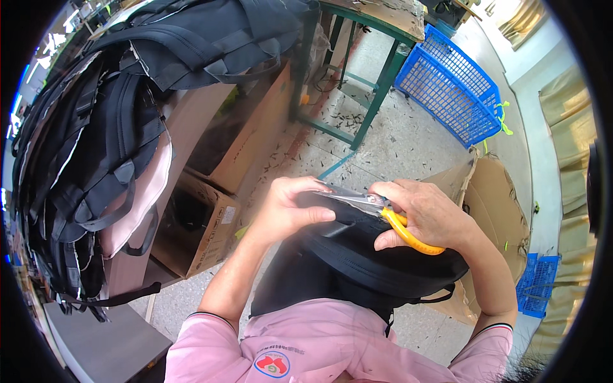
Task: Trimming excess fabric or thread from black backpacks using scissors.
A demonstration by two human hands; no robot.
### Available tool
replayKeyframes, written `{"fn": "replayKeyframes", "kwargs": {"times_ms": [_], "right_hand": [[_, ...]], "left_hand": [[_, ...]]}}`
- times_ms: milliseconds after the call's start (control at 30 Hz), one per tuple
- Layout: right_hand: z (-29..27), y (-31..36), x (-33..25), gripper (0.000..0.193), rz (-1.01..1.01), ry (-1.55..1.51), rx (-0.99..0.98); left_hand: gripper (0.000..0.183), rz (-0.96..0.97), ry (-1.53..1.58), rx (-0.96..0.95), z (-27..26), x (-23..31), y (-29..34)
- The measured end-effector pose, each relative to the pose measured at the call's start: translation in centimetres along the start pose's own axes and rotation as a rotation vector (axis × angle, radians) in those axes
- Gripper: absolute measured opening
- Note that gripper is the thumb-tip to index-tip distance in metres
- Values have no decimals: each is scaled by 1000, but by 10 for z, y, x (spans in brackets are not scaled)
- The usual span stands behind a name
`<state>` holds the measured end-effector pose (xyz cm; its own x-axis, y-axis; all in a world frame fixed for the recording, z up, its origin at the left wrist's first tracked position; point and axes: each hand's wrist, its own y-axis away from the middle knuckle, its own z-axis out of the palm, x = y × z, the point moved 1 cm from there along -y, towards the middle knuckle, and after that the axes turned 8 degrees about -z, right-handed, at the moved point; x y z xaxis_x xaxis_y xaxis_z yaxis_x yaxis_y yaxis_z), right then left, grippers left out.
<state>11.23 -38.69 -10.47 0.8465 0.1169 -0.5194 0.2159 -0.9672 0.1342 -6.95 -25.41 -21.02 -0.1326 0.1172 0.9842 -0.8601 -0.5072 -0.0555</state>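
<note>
My right hand (424,214) is closed round the yellow handles of a pair of scissors (412,236). Their metal blades point left, just above a black fabric bag (364,246) that lies across my lap. At the blade tips, my left hand (292,207) grips the upper edge of the bag between thumb and fingers. Whether the blades have a thread or fabric between them is too small to make out. A short black strap (440,295) hangs from the bag's right end.
On the left, several black backpack pieces (121,140) are piled over cardboard boxes (214,223). A green-legged table (377,96) and a blue plastic basket (447,86) stand ahead. An opened carton (495,210) is at right. Dark scraps litter the floor (332,127).
</note>
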Motion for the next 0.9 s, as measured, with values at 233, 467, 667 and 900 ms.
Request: {"fn": "replayKeyframes", "kwargs": {"times_ms": [233,467,667,900], "right_hand": [[-6,-3,-1,49,-142,98,-3],[-3,23,2,52,-17,119,165],[2,75,26,52,161,-175,303],[-70,297,82,50,601,291,932]], "left_hand": [[32,-49,65,15,10,6,1],[26,-42,122,6,17,9,-6],[25,94,-94,18,44,40,-35],[22,484,-475,726,-51,145,-115]]}}
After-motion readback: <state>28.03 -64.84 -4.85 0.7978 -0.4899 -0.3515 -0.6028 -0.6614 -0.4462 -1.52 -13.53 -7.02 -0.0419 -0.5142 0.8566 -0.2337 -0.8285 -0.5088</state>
